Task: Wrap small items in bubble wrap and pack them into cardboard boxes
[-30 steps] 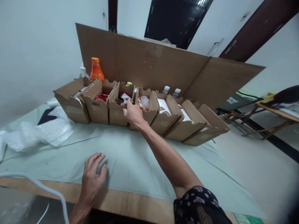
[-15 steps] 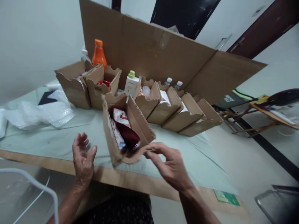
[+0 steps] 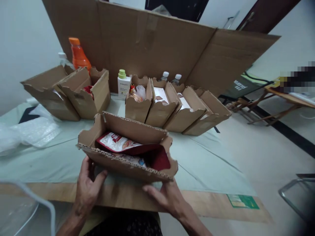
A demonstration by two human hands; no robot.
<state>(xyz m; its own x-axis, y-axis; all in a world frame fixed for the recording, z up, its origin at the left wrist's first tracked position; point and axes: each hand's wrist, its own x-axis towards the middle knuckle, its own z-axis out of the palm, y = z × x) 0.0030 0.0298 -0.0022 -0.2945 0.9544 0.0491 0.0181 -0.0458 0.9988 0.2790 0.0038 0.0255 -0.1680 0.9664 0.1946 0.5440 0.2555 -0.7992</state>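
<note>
The open cardboard box (image 3: pixel 128 157) is held over the near edge of the table (image 3: pixel 49 160), apart from the row of boxes (image 3: pixel 159 108) farther back, and is tipped so that its open top faces the person. Risk: the packets (image 3: pixel 118 142) lie loose inside, with the red one against the low, ragged front wall. More tilt would probably let them slide out over that wall. The box is thin corrugated card and is gripped only along its near lower edge, so it could sag or twist if either side lets go. It hangs partly beyond the table edge, so anything that falls may miss the table. The left hand (image 3: pixel 86 188) is closed around the left near corner, fingers beneath and thumb pressed to the front wall. The right hand (image 3: pixel 167 198) is half open, its fingers spread flat under the right end to bear the weight.
</note>
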